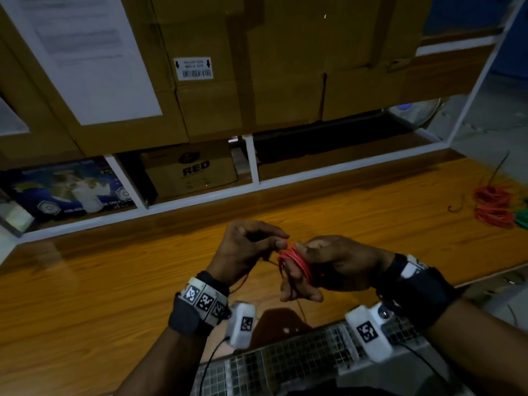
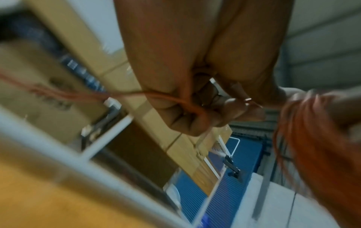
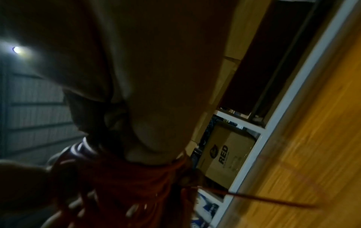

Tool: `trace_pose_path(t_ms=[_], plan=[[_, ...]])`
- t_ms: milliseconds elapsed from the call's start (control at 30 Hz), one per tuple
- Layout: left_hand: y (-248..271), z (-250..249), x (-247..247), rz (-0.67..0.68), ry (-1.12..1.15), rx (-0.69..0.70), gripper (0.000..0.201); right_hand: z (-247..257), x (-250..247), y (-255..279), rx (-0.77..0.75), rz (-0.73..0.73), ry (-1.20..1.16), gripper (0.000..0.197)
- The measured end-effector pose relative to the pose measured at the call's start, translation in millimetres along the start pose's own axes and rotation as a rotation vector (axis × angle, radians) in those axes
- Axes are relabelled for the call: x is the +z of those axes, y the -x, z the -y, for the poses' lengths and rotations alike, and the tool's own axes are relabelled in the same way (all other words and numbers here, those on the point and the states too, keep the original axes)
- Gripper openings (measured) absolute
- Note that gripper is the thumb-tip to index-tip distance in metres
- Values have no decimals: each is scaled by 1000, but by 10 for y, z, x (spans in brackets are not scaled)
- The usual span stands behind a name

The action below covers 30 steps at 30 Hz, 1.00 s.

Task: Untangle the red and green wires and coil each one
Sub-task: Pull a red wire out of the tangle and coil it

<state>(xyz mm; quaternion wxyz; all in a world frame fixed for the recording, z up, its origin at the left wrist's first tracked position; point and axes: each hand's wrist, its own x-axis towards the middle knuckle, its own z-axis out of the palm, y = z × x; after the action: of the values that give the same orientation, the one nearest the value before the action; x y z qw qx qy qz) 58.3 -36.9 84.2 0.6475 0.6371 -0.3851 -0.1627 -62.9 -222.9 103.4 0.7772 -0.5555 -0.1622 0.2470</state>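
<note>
From the head view, a wooden table (image 1: 114, 281) stands before shelves with a cardboard box (image 1: 188, 170). More red coils (image 1: 493, 205) lie far right. The right hand (image 1: 328, 267) grips the red wire coil (image 1: 294, 265); the left hand (image 1: 248, 250) pinches its strand.

From the left wrist, curled fingers (image 2: 187, 117) hold the strand (image 2: 166, 97).

The right wrist view shows the coil (image 3: 136, 185) wrapped around that hand.

Hands meeting over the table, lower centre of frame.
Wire coil (image 1: 295, 265) sits between left hand (image 1: 245, 250) and right hand (image 1: 334, 264); more wire bundles (image 1: 493, 205) lie far right on the table (image 1: 114, 281), shelves (image 1: 253, 158) behind.
</note>
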Motion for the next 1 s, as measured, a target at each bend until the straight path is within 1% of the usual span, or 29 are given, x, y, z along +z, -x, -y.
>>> trace_pose_path(t_ms=[33, 67, 133, 233, 367, 433, 500, 567, 600, 633, 667, 700, 733, 767, 800, 867, 933, 1000], plan=[[-7, 29, 32, -10, 41, -4, 10, 21, 8, -11, -54, -20, -30, 38], [-7, 71, 67, -25, 68, -11, 9, 46, 5, -23, -113, -60, -50, 38], [-5, 187, 132, -37, 57, -12, 16, 116, -7, -43, -221, -157, -103, 39], [66, 410, 210, -4, -151, -33, 13, 254, -64, -17, -341, -298, -258, 39], [193, 627, 250, -33, -435, -136, 12, 432, -24, 32, -503, -482, -434, 40], [215, 682, 258, -29, -622, -175, 14, 508, -46, 29, -580, -538, -516, 38], [221, 734, 286, 21, -776, -236, 14, 562, -133, -20, -637, -624, -458, 34], [239, 737, 360, 77, -813, -250, 15, 599, -212, -95, -626, -776, -261, 33], [243, 707, 406, 96, -806, -229, 16, 589, -272, -133, -590, -872, -52, 34], [240, 674, 448, 103, -801, -193, 18, 566, -317, -168, -508, -987, 283, 34], [230, 637, 488, 105, -810, -145, 22, 513, -381, -201, -371, -1089, 704, 31], [214, 603, 519, 107, -845, -93, 27, 457, -433, -227, -203, -1095, 1094, 26], [197, 563, 534, 107, -898, -42, 33, 392, -477, -250, -41, -1033, 1330, 23], [180, 532, 528, 102, -947, -11, 39, 316, -521, -251, 86, -955, 1422, 22], [164, 510, 492, 94, -976, -4, 44, 248, -555, -242, 167, -872, 1440, 26], [143, 499, 348, 89, -985, -36, 54, 141, -638, -197, 291, -691, 1425, 42], [144, 520, 180, 96, -963, -63, 63, 89, -633, -139, 460, -518, 1334, 53], [121, 564, 48, 87, -888, -59, 65, 8, -606, -112, 560, -378, 1178, 57]])
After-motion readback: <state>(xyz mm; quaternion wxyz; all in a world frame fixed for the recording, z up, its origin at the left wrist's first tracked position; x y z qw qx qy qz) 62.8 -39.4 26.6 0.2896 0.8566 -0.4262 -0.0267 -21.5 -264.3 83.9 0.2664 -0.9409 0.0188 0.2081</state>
